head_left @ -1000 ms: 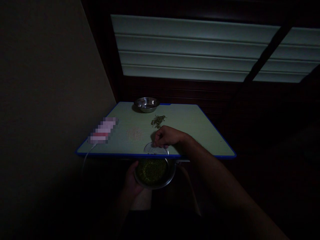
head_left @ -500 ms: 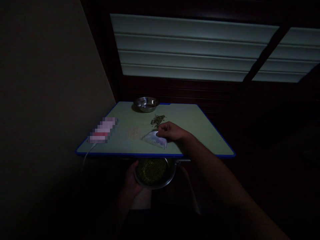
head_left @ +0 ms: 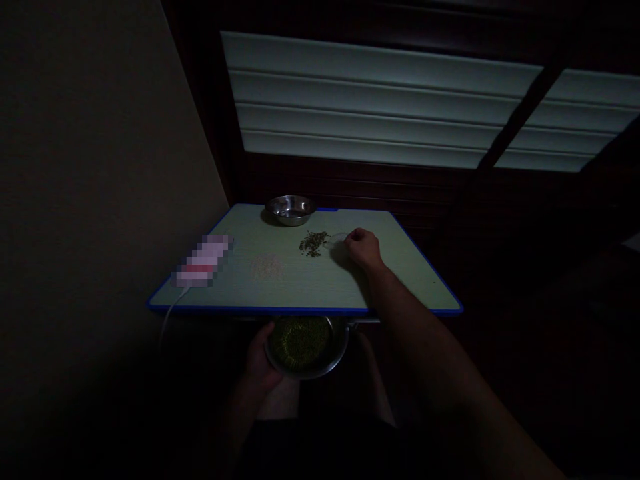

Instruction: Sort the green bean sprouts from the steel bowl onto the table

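Two hands are counted, a left hand (head_left: 260, 365) and a right hand (head_left: 365, 249). Two metal bowls are seen, a far bowl (head_left: 291, 221) and a near bowl (head_left: 341, 355). One table (head_left: 410, 287), one blurred pink object (head_left: 206, 261), one white cable (head_left: 170, 315) and one clear piece (head_left: 336, 239) are shown. Two scatters are found, dark grains (head_left: 313, 244) and pale bits (head_left: 267, 267); their single pieces cannot be counted. Two slatted panels, a wide panel (head_left: 375, 91) and a narrow panel (head_left: 565, 124), are made out.

Dim throughout; the right hand (head_left: 364, 250) shadows the pale tabletop (head_left: 405, 283) (a pinkish patch (head_left: 203, 261) is pixelated), lower corners nearly black.
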`<state>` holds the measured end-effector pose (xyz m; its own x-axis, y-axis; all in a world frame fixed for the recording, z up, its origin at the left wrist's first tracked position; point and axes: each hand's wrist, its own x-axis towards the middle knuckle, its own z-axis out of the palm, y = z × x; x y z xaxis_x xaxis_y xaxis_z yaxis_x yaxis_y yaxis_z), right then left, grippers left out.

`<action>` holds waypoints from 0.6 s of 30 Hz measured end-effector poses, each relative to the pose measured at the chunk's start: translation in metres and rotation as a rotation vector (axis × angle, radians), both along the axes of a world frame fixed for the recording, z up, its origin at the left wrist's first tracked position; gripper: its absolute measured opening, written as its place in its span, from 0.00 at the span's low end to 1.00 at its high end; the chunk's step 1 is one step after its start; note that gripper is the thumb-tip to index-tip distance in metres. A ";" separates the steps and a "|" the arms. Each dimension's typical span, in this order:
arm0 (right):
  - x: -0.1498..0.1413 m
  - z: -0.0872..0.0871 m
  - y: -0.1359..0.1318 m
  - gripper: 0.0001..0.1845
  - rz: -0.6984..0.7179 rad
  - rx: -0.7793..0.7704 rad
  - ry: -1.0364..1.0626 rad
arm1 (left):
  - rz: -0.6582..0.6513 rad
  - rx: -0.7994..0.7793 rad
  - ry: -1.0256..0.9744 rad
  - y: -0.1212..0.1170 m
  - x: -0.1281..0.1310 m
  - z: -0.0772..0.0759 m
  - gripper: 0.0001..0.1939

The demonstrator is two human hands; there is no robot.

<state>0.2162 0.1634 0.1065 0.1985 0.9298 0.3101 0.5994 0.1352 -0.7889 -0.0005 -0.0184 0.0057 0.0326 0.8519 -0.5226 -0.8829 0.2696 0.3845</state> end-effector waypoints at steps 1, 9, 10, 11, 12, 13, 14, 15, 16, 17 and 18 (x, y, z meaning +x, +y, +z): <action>0.000 0.000 -0.001 0.06 -0.001 -0.002 -0.018 | -0.003 -0.007 0.003 0.000 -0.001 -0.001 0.09; -0.003 -0.003 -0.003 0.06 0.122 -0.001 -0.104 | -0.022 0.010 0.009 0.000 0.000 0.000 0.10; -0.003 -0.003 -0.003 0.07 0.145 -0.005 -0.102 | -0.021 0.000 0.018 0.001 0.000 0.000 0.09; -0.004 -0.004 -0.003 0.07 0.166 -0.010 -0.095 | -0.021 0.000 0.022 0.001 0.000 0.001 0.09; -0.005 -0.004 -0.004 0.07 0.189 -0.014 -0.084 | -0.023 0.008 0.020 0.001 0.001 0.001 0.09; -0.005 -0.004 -0.004 0.07 0.215 -0.018 -0.071 | -0.028 0.017 0.016 0.001 0.001 0.001 0.09; -0.006 -0.004 -0.004 0.07 0.244 -0.020 -0.057 | -0.030 0.025 0.014 0.001 0.000 0.001 0.10; -0.007 -0.004 -0.004 0.07 0.275 -0.023 -0.039 | -0.029 0.027 0.014 0.001 0.000 0.001 0.10; -0.008 -0.004 -0.005 0.07 0.308 -0.030 -0.017 | -0.025 0.021 0.017 0.001 0.000 0.000 0.10; -0.008 -0.004 -0.005 0.07 0.334 -0.038 0.008 | -0.022 0.012 0.023 0.001 0.000 0.000 0.10; -0.009 -0.004 -0.005 0.07 0.352 -0.046 0.034 | -0.022 0.004 0.026 0.001 -0.001 0.000 0.10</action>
<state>0.2072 0.1580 0.1024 -0.1272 0.9559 0.2647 0.4958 0.2924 -0.8178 -0.0012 -0.0178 0.0054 0.0381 0.8532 -0.5202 -0.8663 0.2876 0.4083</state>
